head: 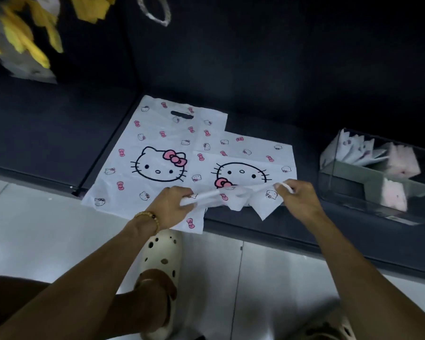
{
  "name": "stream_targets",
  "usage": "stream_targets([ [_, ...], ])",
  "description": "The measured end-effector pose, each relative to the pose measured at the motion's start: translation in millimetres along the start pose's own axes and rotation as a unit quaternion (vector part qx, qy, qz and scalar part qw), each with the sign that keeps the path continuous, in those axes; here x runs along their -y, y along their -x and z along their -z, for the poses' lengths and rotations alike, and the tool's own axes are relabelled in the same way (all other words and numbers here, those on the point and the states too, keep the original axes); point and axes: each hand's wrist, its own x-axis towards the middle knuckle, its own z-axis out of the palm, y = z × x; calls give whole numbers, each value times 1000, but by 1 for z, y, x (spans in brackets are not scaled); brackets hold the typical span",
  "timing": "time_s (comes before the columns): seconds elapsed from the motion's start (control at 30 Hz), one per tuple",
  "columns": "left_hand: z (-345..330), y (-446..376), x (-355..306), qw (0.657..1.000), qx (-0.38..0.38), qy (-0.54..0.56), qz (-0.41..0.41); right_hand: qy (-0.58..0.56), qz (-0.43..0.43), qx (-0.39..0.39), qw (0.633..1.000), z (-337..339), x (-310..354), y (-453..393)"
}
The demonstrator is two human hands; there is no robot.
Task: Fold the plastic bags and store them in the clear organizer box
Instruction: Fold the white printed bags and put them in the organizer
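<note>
Two white plastic bags with cat faces and pink bows lie on a dark shelf. The larger bag (155, 148) lies flat on the left, its handle slot at the far end. The smaller bag (245, 155) overlaps its right side, upside down, with its near edge lifted and crumpled. My left hand (169, 207) grips that near edge at its left end. My right hand (297, 197) pinches the same edge at its right end. The clear organizer box (329, 168) stands at the right on the shelf, holding several folded white and pink bags.
The dark shelf (47, 133) has a raised front edge and a dark back wall. Yellow and white items (22, 38) hang at the top left, and a white loop handle (155, 8) hangs at top centre. Below are a pale tiled floor and my feet in cream clogs (161, 261).
</note>
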Motion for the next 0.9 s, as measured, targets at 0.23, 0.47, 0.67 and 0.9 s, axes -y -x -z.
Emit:
stream_targets([
  [0.23,-25,-47,-32,956,-31,266,121,-85,-143,-48,985,27,-46,6],
  [0.47,-54,-97,-37,963,-52,154,217,-133,-134,-29,982,34,-67,25],
  [0.67,-57,-90,-46,971,-92,110,190,-4,-181,-140,973,24,-81,22],
  [0.9,-63,-43,-36,977,-166,-31,133,1,-216,-177,960,2,-79,11],
])
